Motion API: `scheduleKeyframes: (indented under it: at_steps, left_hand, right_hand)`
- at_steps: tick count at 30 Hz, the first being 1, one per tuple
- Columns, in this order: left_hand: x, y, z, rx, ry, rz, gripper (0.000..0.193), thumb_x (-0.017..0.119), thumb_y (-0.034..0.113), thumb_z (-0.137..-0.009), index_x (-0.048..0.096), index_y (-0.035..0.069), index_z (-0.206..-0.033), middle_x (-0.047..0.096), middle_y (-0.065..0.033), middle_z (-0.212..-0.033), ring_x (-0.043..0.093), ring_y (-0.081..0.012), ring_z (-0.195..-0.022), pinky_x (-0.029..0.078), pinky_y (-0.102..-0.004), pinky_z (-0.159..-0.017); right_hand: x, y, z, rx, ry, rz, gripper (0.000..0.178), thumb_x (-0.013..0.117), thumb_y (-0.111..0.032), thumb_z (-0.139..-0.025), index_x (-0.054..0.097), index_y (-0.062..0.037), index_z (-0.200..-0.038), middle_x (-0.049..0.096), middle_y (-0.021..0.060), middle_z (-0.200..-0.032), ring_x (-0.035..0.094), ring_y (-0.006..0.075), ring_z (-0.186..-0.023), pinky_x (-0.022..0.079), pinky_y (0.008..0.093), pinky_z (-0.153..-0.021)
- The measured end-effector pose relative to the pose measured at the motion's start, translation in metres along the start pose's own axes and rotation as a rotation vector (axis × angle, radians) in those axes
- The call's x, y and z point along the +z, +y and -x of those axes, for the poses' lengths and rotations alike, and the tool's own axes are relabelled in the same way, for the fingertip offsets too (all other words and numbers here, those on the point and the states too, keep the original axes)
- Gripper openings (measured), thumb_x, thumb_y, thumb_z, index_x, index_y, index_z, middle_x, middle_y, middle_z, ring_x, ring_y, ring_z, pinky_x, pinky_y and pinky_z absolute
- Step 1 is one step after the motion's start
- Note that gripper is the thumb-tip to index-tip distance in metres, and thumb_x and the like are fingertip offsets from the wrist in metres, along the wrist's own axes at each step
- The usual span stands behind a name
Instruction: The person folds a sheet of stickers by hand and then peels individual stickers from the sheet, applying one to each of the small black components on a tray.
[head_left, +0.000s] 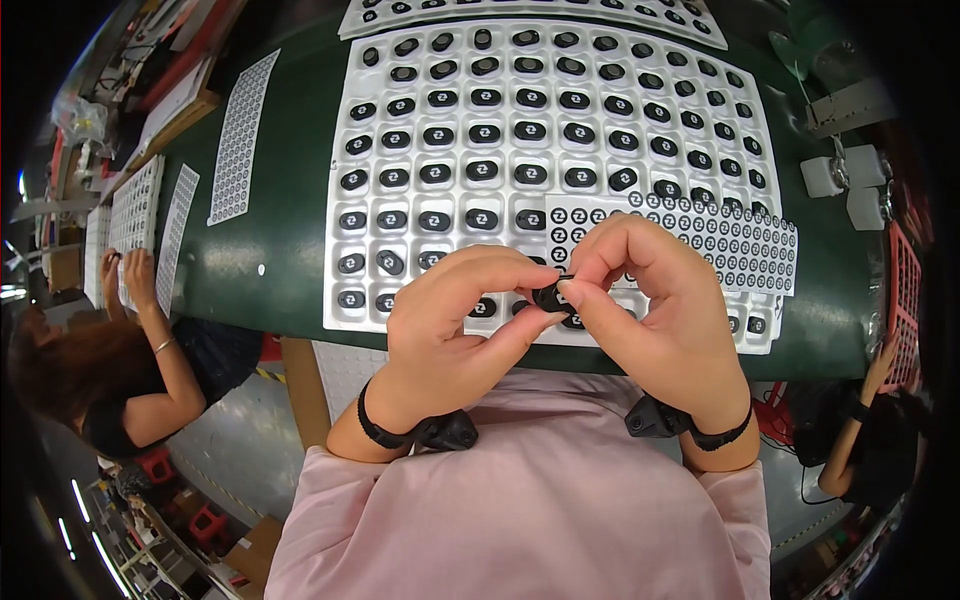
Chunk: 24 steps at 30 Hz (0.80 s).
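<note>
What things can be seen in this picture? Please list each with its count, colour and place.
Small oval part: one, black, pinched between both hands.
Tray of oval parts: one full, white, on the table; another at the far edge.
Sticker sheet: one, white with black round stickers, lying on the tray's right side.
More sheets: several, white, left on the table.
Table: one, dark green.
Co-workers: two, one at left, one at right.
Left hand: pink sleeve, black wristband.
Right hand: the same.

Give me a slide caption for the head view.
Both hands, left and right, pinch a small black oval part above a white tray of similar parts.
</note>
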<state>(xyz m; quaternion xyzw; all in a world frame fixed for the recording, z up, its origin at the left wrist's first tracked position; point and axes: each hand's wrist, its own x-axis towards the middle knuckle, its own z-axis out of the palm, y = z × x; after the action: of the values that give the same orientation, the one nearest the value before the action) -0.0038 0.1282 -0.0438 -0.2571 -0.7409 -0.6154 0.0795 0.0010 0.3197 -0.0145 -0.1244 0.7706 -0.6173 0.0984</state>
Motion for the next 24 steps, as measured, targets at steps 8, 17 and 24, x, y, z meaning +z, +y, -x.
scheduleKeyframes:
  at_steps: [8,17,24]
  left_hand:
    - [-0.001,0.002,-0.002,0.001,0.007,-0.036,0.026,0.074,-0.006,-0.071,0.066,-0.002,-0.095,0.068,-0.0131,-0.086,0.066,-0.0222,-0.075,0.052,-0.0290,-0.068]
    - [0.009,0.009,0.005,0.002,0.021,-0.177,0.021,0.071,-0.007,-0.073,0.065,-0.005,-0.093,0.065,-0.0137,-0.085,0.061,-0.0242,-0.078,0.049,-0.0307,-0.073]
    - [0.005,0.008,0.007,-0.055,-0.010,-0.194,0.020,0.071,-0.006,-0.074,0.064,-0.004,-0.092,0.064,-0.0130,-0.086,0.061,-0.0236,-0.080,0.048,-0.0297,-0.073]
  right_hand:
    - [0.002,0.004,0.000,0.293,-0.021,-0.471,0.012,0.064,-0.002,-0.087,0.057,0.0004,-0.097,0.061,0.0026,-0.089,0.058,0.0077,-0.082,0.047,0.0222,-0.073]
    - [-0.003,0.016,-0.001,0.167,-0.103,-0.346,0.016,0.070,-0.011,-0.085,0.062,0.0014,-0.092,0.065,0.0039,-0.077,0.059,0.0061,-0.070,0.049,0.0227,-0.063]
    - [-0.010,0.019,0.003,0.196,-0.197,-0.478,0.013,0.064,-0.010,-0.090,0.062,0.0018,-0.092,0.067,0.0052,-0.081,0.063,0.0083,-0.073,0.052,0.0227,-0.066]
